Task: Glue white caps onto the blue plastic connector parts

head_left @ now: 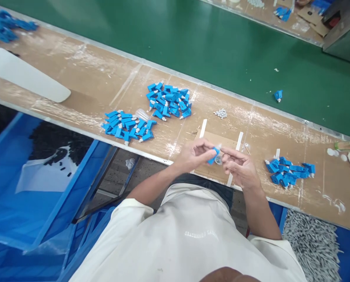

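Between the thumb and fingers of my left hand (194, 153) is a small blue plastic part (213, 156) with a white tip, held above the table's front edge. My right hand (240, 167) is close beside it, its index finger reaching to the white tip and its other fingers curled together. Whether anything small sits in those right fingers is hidden. Under the hands lies a cardboard sheet (214, 141) with white tape strips at its sides. A small clear round piece (218, 159) shows between the hands.
Piles of similar blue parts lie at the left (129, 126), behind (169, 100) and at the right (289, 172). Small white pieces (221, 113) form a heap beyond the cardboard. A green conveyor belt (175, 43) runs behind. Blue bins (54, 211) stand below the table.
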Tool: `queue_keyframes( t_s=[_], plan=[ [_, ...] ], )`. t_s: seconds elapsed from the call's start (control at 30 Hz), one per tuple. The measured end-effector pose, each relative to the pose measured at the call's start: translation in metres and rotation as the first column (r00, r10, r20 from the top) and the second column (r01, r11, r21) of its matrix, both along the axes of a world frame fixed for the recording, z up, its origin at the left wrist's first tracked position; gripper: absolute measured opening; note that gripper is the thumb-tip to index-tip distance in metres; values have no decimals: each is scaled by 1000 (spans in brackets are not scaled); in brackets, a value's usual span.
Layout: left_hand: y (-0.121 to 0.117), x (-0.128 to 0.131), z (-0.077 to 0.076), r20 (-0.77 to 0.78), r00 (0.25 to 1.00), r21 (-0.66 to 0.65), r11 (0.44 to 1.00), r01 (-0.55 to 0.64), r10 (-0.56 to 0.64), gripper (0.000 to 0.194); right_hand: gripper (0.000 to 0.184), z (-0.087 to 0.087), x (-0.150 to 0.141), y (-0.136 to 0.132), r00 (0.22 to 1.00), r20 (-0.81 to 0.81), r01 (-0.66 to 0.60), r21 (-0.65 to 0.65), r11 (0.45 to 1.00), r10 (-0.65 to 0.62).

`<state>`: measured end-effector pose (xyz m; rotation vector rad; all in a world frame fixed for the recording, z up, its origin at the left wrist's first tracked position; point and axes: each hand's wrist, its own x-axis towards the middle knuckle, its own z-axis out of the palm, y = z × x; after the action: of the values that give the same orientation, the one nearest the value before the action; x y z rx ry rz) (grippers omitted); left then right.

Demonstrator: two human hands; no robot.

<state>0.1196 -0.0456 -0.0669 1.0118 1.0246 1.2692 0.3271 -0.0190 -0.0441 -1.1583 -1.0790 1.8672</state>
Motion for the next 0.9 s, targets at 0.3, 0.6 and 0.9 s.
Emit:
queue_keyframes(
  t_s=[0.3, 0.6, 0.9],
  plan=[
    [73, -111, -21, -771, 377, 332, 829, -450, 514, 16, 38, 4, 58, 1, 975, 152, 136, 177, 975, -163],
    [19, -56, -65, -798, 322, 392, 845, -364, 509, 56, 30, 25, 81, 27, 844, 500, -33, 405, 914, -192],
    [92, -67, -47, -937, 203, 87, 754, -651, 283, 107, 28, 25, -37, 90, 702, 643, -665, 440, 603, 305]
  ],
)
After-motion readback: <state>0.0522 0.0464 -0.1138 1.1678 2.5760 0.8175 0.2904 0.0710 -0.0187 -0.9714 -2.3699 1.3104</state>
